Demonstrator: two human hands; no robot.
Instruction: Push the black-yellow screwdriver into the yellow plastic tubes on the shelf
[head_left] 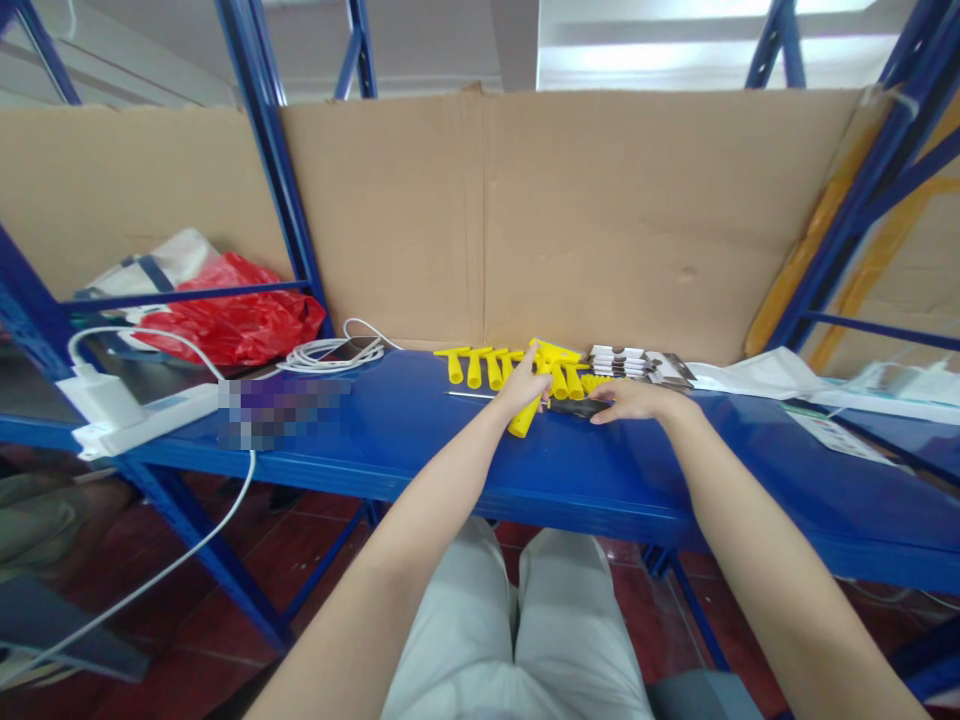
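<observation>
Along the blue shelf [420,440], a yellow T-shaped piece [523,420] is gripped by the left hand [520,388], just in front of a row of similar yellow pieces [474,372] — and at the black-handled screwdriver [576,407] the right hand [630,400] is placed, its grip impossible to tell. Tool handling seems to be the step here, a secure finger-hold being called for — both forearms are stretched forward, the right wrist bent inward.

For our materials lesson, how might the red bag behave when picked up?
The red bag would probably sag and fold, since its surface is crumpled. Its sheen suggests it may be slippery. Any contents are hidden, so weight is uncertain.
</observation>
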